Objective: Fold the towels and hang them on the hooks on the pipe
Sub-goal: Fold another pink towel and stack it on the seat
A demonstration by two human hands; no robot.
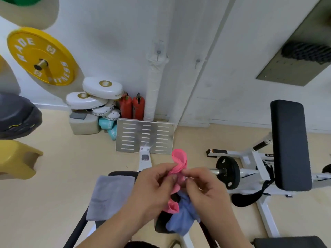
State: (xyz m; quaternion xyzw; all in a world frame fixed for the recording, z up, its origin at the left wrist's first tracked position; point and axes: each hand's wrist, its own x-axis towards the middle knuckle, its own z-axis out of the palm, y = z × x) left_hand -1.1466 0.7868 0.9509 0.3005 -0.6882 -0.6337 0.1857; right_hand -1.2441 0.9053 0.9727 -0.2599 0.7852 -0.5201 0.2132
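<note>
The left hand [152, 185] and right hand [209, 190] meet over the machine's pad [123, 173], pinching the held towel [179, 163] between them. A flat towel [111, 197] lies over the pad's left edge. A crumpled towel [184, 215] sits under the hands, apparently on the pad's right side. Beyond stands the footplate [145, 136]. Behind it the pipe [154, 90] rises against the wall and carries a hook [158, 52]. The bench [290, 144] stands right.

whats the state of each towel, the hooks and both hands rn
pink towel: bunched up, held between both hands
grey towel: laid flat, untouched
blue towel: crumpled, below the hands
hooks: bare, nothing hung
left hand: pinches the pink towel
right hand: pinches the pink towel
</note>
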